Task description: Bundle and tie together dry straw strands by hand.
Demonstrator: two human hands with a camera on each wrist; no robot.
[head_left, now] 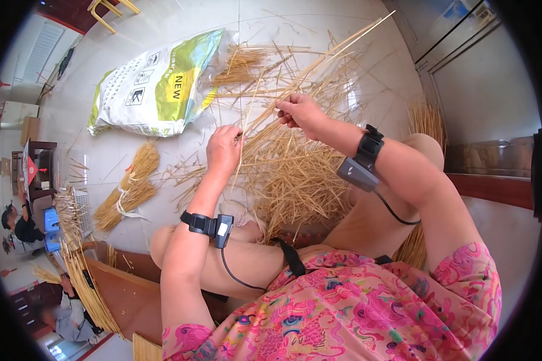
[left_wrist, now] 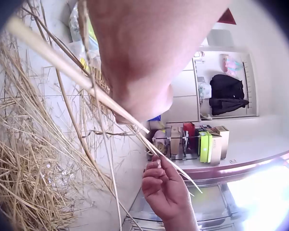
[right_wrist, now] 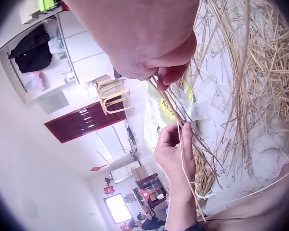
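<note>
Head view is showing a person's left hand (head_left: 224, 149) and right hand (head_left: 301, 114) working in front of the body, just apart from each other, the right one a little farther forward. Both are pinching thin straw stalks (right_wrist: 170, 104), which are running across the gap between the fingers. In the right wrist view, the left thumb and forefinger are pressing together on the stalks, while the right fingers are curling round them higher up; the left wrist view is showing the right fingertips closing on the thin ends.

Beneath the right hand and toward the body, a loose straw pile (head_left: 301, 180) is spreading over the floor (head_left: 190, 144). Beyond the left hand and to its left, a white and green bag (head_left: 132, 99) marked NEW is lying on its side, with more straw (head_left: 244, 63) sitting at its near-right end. Left of the left hand, well apart from it, a straw bundle (head_left: 143, 164) is resting on the floor, a white tie (head_left: 122, 200) circling it. To the right of the right hand, more straw (head_left: 426, 119) is standing beside the person's knee (head_left: 426, 147).
</note>
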